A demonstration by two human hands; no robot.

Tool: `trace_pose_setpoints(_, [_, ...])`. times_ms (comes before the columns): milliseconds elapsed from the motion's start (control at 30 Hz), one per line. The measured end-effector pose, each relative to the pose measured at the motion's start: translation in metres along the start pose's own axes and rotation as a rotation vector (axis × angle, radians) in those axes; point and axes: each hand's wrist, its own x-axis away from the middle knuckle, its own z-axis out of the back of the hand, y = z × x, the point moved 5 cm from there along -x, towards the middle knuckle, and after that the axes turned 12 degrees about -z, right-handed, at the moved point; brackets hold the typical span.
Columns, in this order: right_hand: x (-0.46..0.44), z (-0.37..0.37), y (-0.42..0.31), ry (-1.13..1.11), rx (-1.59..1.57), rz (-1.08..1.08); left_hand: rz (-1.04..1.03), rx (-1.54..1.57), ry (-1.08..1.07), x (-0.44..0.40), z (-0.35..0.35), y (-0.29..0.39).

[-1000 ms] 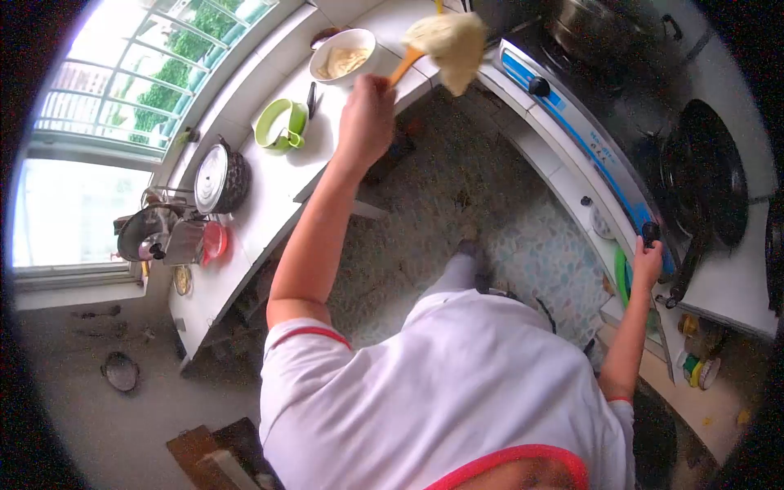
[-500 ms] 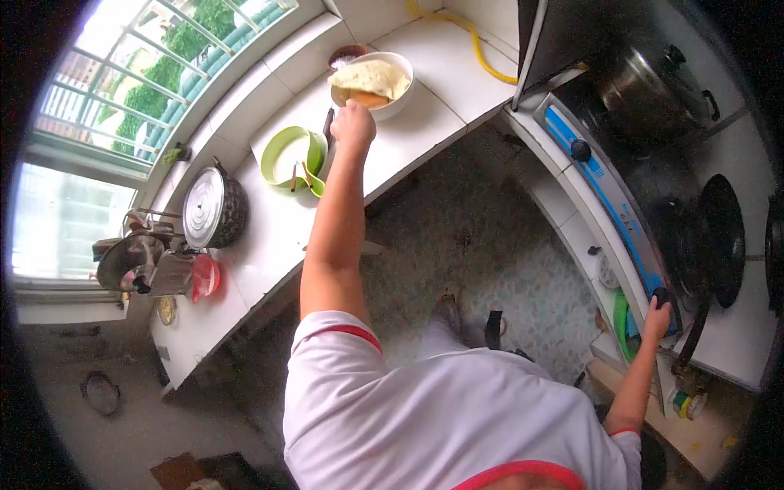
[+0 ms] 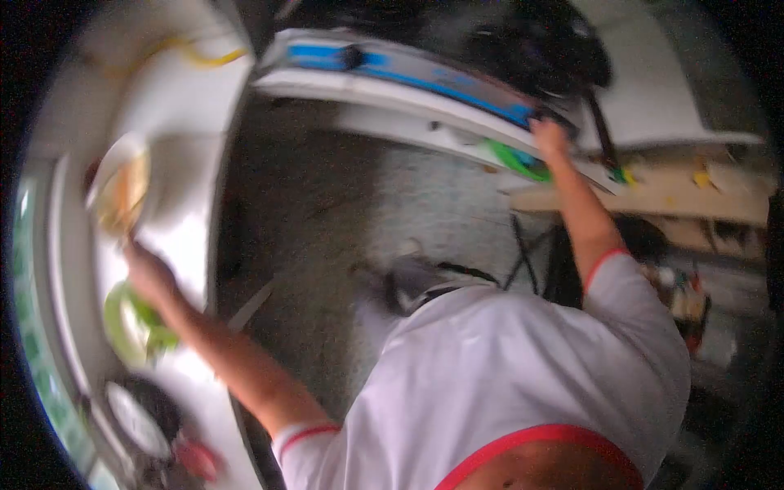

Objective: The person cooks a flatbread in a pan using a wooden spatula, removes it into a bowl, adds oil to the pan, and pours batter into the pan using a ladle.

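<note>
At the near rim of a white bowl (image 3: 104, 198) on the left counter, my left hand (image 3: 152, 276) is closed. Blur hides what its fingers grip. Pale yellow, flat food (image 3: 132, 184) lies in the bowl, with an orange patch showing. Beside my left wrist stands a green bowl (image 3: 117, 327) with white contents. On the other side, my right hand (image 3: 550, 139) has its fingers closed around a black knob (image 3: 539, 119) at the right end of the blue-fronted gas stove (image 3: 441, 77).
A lidded dark pot (image 3: 137, 416) and a red container (image 3: 198, 459) stand farther along the left counter. A yellow hose (image 3: 216, 59) lies at the counter's far end. A dark pan handle (image 3: 600, 131) projects from the stove. Tiled floor (image 3: 425, 196) lies between.
My view has swung right toward the stove and blurred, shifting the counter to the left edge. Both hands keep their places, left at the white bowl and right on the knob.
</note>
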Motion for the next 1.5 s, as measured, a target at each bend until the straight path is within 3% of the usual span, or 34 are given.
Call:
trace_pose_setpoints(67, [-0.003,-0.015,-0.011,0.115,0.152,0.122,-0.179,0.023,0.237,0.041,0.019,0.011])
trace_pose_setpoints(200, [-0.022,-0.038,-0.012,0.119,0.209,0.206,-0.302,0.346,0.333,0.119,-0.003,0.077])
trace_pose_setpoints(267, [-0.024,-0.037,-0.007,0.138,0.234,0.222,-0.297,0.561,0.244,0.159,-0.023,0.101])
trace_pose_setpoints(467, [-0.004,-0.016,-0.017,0.240,0.227,0.314,-0.093,0.629,-0.099,0.220,-0.064,0.090])
trace_pose_setpoints(667, [-0.010,-0.021,-0.008,0.389,0.230,0.377,-0.076,0.642,-0.104,0.229,-0.070,0.088])
trace_pose_setpoints(767, [-0.028,-0.032,0.007,0.266,0.142,0.306,-0.100,0.631,-0.088,0.229,-0.069,0.086])
trace_pose_setpoints(1067, [-0.042,-0.045,0.020,0.169,0.025,0.248,-0.098,0.623,-0.077,0.229,-0.068,0.086])
trace_pose_setpoints(1367, [-0.021,-0.027,0.003,0.281,0.155,0.279,-0.136,0.638,-0.058,0.225,-0.060,0.089])
trace_pose_setpoints(1467, [0.013,-0.002,-0.011,0.146,0.108,0.114,-0.093,0.749,0.055,0.218,-0.055,0.099])
trace_pose_setpoints(1500, [0.013,-0.006,-0.002,0.134,0.071,0.110,-0.033,0.802,-0.023,0.216,-0.052,0.103])
